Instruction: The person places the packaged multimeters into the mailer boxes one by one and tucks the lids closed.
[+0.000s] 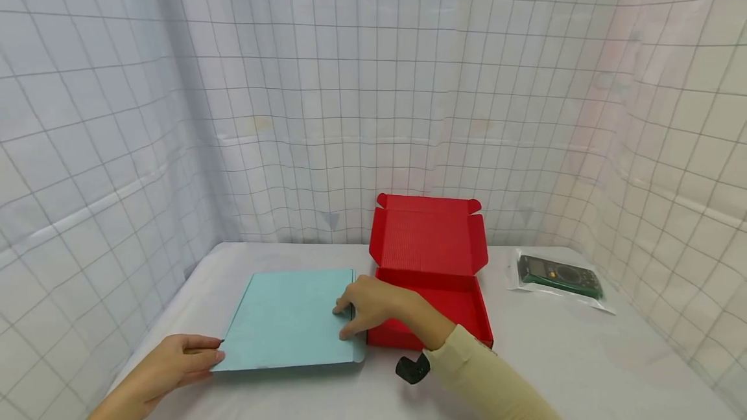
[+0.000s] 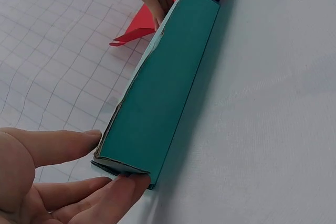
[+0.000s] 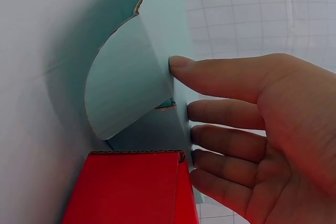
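A light blue cardboard box (image 1: 286, 316) lies on the white table at left with its lid lowered. At its front left corner, my left hand (image 1: 169, 368) pinches the cardboard edge, thumb at the lid side and fingers lower down. My right hand (image 1: 370, 306) touches the lid near its right edge with thumb and fingertips, the fingers fairly straight in the right wrist view. A rounded blue flap (image 3: 123, 77) sticks out at the box's front right corner. Just right of it stands a red cardboard box (image 1: 428, 235), lid raised; my right forearm covers part of it.
A green and black multimeter (image 1: 559, 275) in a clear plastic bag lies at the table's right side. Near my right sleeve is a small black object (image 1: 412, 369). White grid-patterned curtains (image 1: 327, 83) enclose the table at the back and both sides.
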Demonstrator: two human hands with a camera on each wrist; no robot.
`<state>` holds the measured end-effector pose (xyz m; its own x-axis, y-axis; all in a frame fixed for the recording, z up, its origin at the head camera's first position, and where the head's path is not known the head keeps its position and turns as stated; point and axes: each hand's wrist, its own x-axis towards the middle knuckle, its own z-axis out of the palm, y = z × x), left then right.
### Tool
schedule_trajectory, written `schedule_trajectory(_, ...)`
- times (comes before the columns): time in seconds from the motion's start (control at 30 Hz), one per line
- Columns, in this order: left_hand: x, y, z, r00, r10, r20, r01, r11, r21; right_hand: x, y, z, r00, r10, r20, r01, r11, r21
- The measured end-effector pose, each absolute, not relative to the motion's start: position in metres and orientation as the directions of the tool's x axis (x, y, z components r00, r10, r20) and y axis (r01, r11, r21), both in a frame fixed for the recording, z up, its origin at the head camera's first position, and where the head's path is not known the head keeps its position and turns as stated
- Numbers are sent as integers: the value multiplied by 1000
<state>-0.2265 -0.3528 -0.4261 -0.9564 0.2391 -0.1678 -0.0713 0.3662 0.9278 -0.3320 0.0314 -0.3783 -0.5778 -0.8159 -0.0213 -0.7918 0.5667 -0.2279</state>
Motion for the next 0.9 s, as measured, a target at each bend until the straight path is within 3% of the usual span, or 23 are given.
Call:
schedule_trajectory(0.57,-229,-357,-431,-939,285,-192,-104,299,949,-330,28,-378,-609,-792,-33,-769,600,-220)
schedule_trajectory(0.9,-233,-353,-431,-952,227,-203,-115,349,930,-329,27,-378,-624,-781,-38,-760,617,-207)
